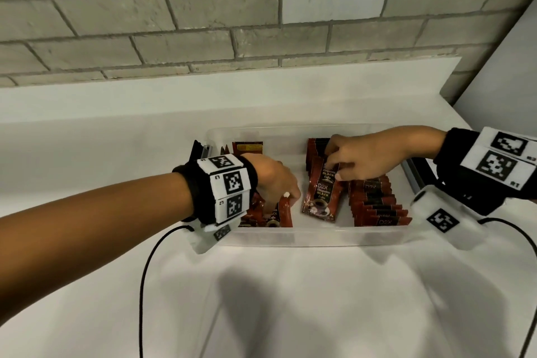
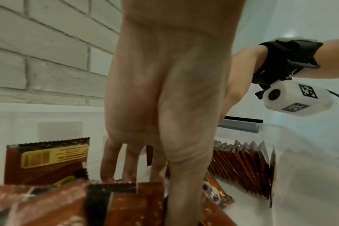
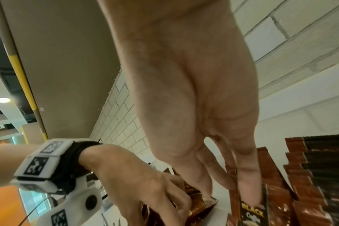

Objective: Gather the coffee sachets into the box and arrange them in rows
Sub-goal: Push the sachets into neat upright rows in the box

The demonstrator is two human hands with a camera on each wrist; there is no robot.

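Observation:
A clear plastic box (image 1: 319, 237) sits on the white counter. Inside it, red-and-black coffee sachets stand in a row at the right (image 1: 374, 203) and another short row further back (image 1: 315, 145). A loose pile of sachets (image 1: 261, 216) lies in the left front corner. My left hand (image 1: 286, 197) reaches into that pile and grips a sachet (image 2: 116, 188) by its top edge, thumb in front. My right hand (image 1: 334, 167) pinches the top of a sachet (image 1: 321, 196) that hangs tilted in the middle of the box, thumb pressed on its face (image 3: 250, 212).
One sachet (image 1: 248, 148) leans against the box's back left wall. Black latches (image 1: 200, 151) flank the box on both sides. A brick wall rises behind the counter. Black cables (image 1: 143, 270) trail from both wrist cameras over the counter's front.

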